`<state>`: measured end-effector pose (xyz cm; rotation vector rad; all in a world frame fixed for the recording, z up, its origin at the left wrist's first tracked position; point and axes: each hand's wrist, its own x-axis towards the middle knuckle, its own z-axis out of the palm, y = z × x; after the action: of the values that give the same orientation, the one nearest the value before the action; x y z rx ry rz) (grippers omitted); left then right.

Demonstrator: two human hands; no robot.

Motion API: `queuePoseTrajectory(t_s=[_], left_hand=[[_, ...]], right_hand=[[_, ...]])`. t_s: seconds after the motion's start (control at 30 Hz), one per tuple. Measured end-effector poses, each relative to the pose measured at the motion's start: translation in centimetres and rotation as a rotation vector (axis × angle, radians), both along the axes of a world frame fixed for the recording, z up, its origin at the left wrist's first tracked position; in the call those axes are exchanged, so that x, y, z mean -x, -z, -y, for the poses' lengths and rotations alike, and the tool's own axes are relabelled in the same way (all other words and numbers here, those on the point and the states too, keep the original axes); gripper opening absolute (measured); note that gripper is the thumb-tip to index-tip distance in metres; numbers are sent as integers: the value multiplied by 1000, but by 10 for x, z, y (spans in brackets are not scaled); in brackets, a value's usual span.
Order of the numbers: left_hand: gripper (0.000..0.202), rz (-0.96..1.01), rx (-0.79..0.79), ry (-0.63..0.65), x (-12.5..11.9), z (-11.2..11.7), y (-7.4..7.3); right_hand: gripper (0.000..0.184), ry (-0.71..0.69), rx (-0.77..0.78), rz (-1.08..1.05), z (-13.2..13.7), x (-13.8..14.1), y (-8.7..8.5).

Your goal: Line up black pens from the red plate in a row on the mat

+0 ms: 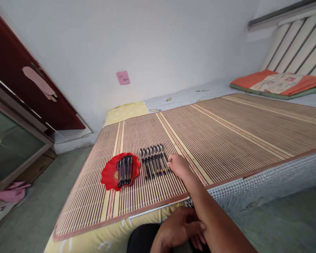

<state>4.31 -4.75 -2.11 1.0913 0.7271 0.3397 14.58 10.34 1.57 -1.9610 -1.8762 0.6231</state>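
Observation:
A row of several black pens [154, 161] lies side by side on the striped bamboo mat [226, 140]. My right hand [177, 165] reaches out to the right end of that row, fingers curled and pinched against the last pen. To the left, a red scalloped dish [109, 175] holds several more black pens [124, 170]. My left hand [179, 228] rests low in my lap near the bed's front edge, fingers loosely bent and apart, holding nothing.
The mat covers a bed with a yellow sheet [125, 111]. An orange cushion [276, 83] lies at the far right by a slatted headboard. A dark red cabinet with glass [18, 116] stands at the left. A pink note [123, 77] is stuck on the white wall.

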Motion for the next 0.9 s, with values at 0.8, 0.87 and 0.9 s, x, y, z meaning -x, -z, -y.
queuePoseTrajectory(t_s=[0.8,0.87,0.9], left_hand=[[55,-17,6,0,1,0,-1],[56,-18,9,-1,0,0,-1],[56,-17,9,1,0,0,-1]], right_hand=[[15,2,42,-164,8,-7,-12],[12,20,31,-162,8,-8,-10],[13,25,19,-160,7,-9,-8]])
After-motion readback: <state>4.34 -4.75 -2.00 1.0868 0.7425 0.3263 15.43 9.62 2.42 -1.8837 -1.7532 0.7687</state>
